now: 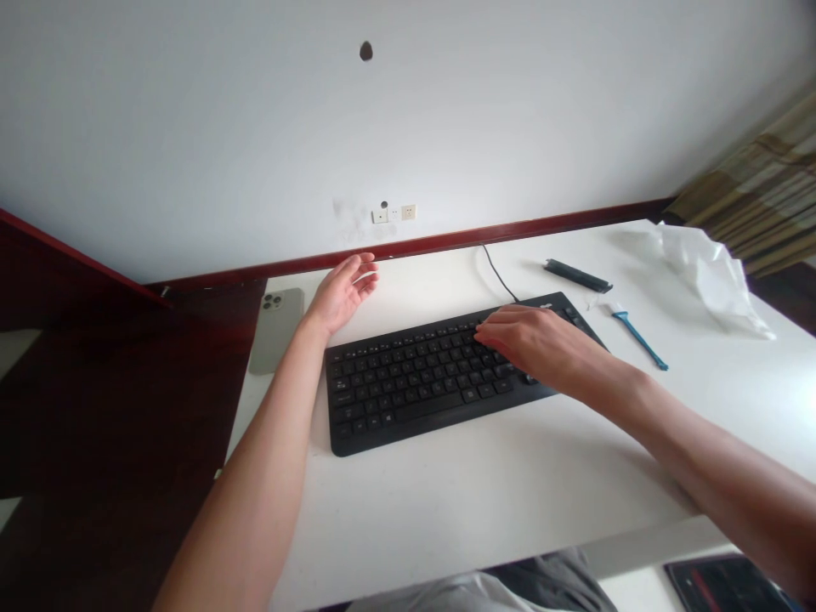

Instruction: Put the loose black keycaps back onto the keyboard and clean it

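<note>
A black keyboard (408, 382) lies at a slant on the white table, its cable (499, 274) running off toward the back edge. Over its right half is my right hand (529, 337), palm down, fingers bent and pressed together against the keys. Whatever may be under those fingers is hidden. My left hand (344, 293) is open and holds nothing, with its fingers loosely apart beyond the keyboard's upper left corner. Beside that forearm lies a phone (276, 331), camera side up.
Right of the keyboard lie a long dark strip (578, 275) and a blue-handled brush (641, 338). A crumpled white plastic bag (707, 276) rests farther right on the table (408, 518). Wall sockets (393, 214) sit behind, and a striped curtain (758, 183) hangs at right.
</note>
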Motion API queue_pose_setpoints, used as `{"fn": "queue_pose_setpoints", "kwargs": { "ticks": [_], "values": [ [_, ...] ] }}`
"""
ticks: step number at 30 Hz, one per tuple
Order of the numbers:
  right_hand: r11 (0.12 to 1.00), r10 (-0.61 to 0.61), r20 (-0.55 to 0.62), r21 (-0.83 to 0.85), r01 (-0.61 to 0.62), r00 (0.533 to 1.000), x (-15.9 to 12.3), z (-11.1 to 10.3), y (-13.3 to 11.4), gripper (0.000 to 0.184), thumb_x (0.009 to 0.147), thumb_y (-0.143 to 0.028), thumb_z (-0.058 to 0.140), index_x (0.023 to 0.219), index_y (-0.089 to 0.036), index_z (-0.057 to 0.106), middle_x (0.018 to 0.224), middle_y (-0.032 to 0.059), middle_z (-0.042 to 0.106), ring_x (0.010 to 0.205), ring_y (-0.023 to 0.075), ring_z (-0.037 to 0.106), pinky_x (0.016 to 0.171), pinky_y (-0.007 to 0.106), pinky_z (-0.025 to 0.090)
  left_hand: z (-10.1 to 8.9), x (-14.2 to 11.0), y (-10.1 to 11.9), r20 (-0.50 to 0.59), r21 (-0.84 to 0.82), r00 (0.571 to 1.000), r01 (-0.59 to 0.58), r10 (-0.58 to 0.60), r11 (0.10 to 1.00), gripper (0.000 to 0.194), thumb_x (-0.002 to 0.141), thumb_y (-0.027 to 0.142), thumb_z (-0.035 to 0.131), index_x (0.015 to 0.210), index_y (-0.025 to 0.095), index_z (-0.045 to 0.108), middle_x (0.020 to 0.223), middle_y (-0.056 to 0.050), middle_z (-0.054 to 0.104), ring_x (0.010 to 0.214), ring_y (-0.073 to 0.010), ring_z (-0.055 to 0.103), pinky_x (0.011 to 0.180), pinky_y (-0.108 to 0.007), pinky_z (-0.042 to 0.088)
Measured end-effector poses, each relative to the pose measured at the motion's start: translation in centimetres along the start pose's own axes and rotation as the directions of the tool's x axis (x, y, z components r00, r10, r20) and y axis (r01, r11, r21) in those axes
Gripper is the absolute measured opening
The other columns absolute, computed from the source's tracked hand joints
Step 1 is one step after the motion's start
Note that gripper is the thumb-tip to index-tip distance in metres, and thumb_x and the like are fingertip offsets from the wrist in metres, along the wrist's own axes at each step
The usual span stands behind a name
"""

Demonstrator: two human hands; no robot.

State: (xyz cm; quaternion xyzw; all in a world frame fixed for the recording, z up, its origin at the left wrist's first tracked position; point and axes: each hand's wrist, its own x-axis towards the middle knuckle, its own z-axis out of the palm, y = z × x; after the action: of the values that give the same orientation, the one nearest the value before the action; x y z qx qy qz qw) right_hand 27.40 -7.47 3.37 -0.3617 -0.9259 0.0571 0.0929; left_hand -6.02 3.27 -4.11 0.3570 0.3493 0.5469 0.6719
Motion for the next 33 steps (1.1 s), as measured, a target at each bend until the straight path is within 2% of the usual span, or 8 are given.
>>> {"fn": "queue_pose_setpoints", "kwargs": {
  "ticks": [6, 13, 17, 21, 25, 28, 30, 33],
  "values": [
    [0.993, -0.016, -0.077, -0.117, 0.006, 0.997, -1.3, 1.4, -1.0, 0.023, 0.105, -0.021, 0.051, 0.094, -0.018, 0.071, 0.099, 0.0087, 0.076, 0.095, 0.0243, 0.068, 0.086, 0.038, 0.050, -0.2, 0.0, 0.0, 0.023, 0.006, 1.000, 0.014, -0.014, 1.000, 0.031, 0.090, 0.037, 0.079, 0.113, 0.017, 0.075, 0.111, -0.008, 0.072, 0.097, -0.0150, 0.068, 0.089, -0.028, 0.053],
    [0.976, 0.116, -0.190, -0.159, -0.147, 0.975, -0.8, 3.6, -2.1, 0.023, 0.104, -0.022, 0.053, 0.084, -0.018, 0.064, 0.085, 0.0053, 0.068, 0.086, 0.0229, 0.064, 0.079, 0.037, 0.045, -0.3, -0.2, -0.1, -0.007, 0.052, 1.000, 0.012, -0.011, 0.999, 0.030, 0.091, 0.038, 0.077, 0.112, 0.017, 0.073, 0.111, -0.008, 0.072, 0.099, -0.0152, 0.068, 0.093, -0.029, 0.053],
    [0.963, 0.218, -0.298, -0.090, -0.255, 0.929, 0.0, 4.8, -2.2, 0.020, 0.102, -0.030, 0.059, 0.087, -0.018, 0.063, 0.086, 0.0058, 0.065, 0.083, 0.0225, 0.061, 0.075, 0.036, 0.044, 1.6, -0.8, 1.1, 0.024, 0.350, 0.998, -0.070, 0.066, 0.934, 0.031, 0.093, 0.042, 0.072, 0.112, 0.018, 0.072, 0.117, -0.010, 0.072, 0.101, -0.0177, 0.069, 0.098, -0.035, 0.054],
    [0.960, 0.268, -0.332, 0.013, -0.279, 0.904, 0.5, 5.5, -1.9, 0.019, 0.102, -0.030, 0.057, 0.089, -0.019, 0.065, 0.087, 0.0063, 0.065, 0.084, 0.0224, 0.061, 0.080, 0.036, 0.048, 6.7, -2.7, 1.3, 0.333, 0.792, 0.941, -0.310, 0.053, 0.526, 0.032, 0.099, 0.041, 0.063, 0.122, 0.021, 0.072, 0.131, -0.010, 0.071, 0.123, -0.0247, 0.066, 0.111, -0.042, 0.049],
    [0.969, 0.247, -0.325, 0.096, -0.228, 0.913, 0.5, 5.9, -1.6, 0.023, 0.100, -0.026, 0.055, 0.117, -0.019, 0.070, 0.122, 0.0120, 0.070, 0.115, 0.0275, 0.062, 0.101, 0.043, 0.050, 10.9, -5.6, -2.9, 0.434, 0.891, 0.893, -0.445, 0.123, 0.085, 0.039, 0.107, 0.031, 0.045, 0.139, 0.018, 0.064, 0.149, -0.013, 0.062, 0.142, -0.0260, 0.055, 0.123, -0.046, 0.041],
    [0.965, 0.262, -0.279, 0.104, -0.243, 0.924, 0.6, 6.5, -1.3, 0.045, 0.101, -0.029, 0.051, 0.143, -0.017, 0.060, 0.156, 0.0154, 0.055, 0.147, 0.0294, 0.048, 0.120, 0.047, 0.039, 11.6, -7.2, -6.3, 0.451, 0.881, 0.887, -0.426, 0.094, -0.204, 0.049, 0.110, 0.034, 0.039, 0.151, 0.013, 0.054, 0.159, -0.015, 0.053, 0.152, -0.0295, 0.045, 0.128, -0.050, 0.035],
    [0.963, 0.270, -0.220, 0.068, -0.262, 0.937, 0.6, 6.8, -1.1, 0.054, 0.104, -0.034, 0.045, 0.155, -0.015, 0.050, 0.166, 0.0158, 0.044, 0.155, 0.0293, 0.039, 0.127, 0.050, 0.030, 11.5, -7.9, -7.2, 0.423, 0.876, 0.902, -0.383, 0.087, -0.292, 0.055, 0.110, 0.036, 0.037, 0.157, 0.009, 0.047, 0.164, -0.016, 0.046, 0.154, -0.0321, 0.041, 0.128, -0.050, 0.035],
    [0.963, 0.269, -0.141, 0.025, -0.268, 0.953, 0.6, 6.8, -1.1, 0.062, 0.108, -0.045, 0.039, 0.163, -0.016, 0.042, 0.170, 0.0157, 0.036, 0.159, 0.0305, 0.032, 0.130, 0.053, 0.023, 11.0, -9.1, -6.8, 0.381, 0.888, 0.920, -0.337, 0.089, -0.313, 0.057, 0.111, 0.037, 0.033, 0.162, 0.013, 0.041, 0.167, -0.012, 0.042, 0.157, -0.0336, 0.037, 0.127, -0.052, 0.037]
  ]
}}
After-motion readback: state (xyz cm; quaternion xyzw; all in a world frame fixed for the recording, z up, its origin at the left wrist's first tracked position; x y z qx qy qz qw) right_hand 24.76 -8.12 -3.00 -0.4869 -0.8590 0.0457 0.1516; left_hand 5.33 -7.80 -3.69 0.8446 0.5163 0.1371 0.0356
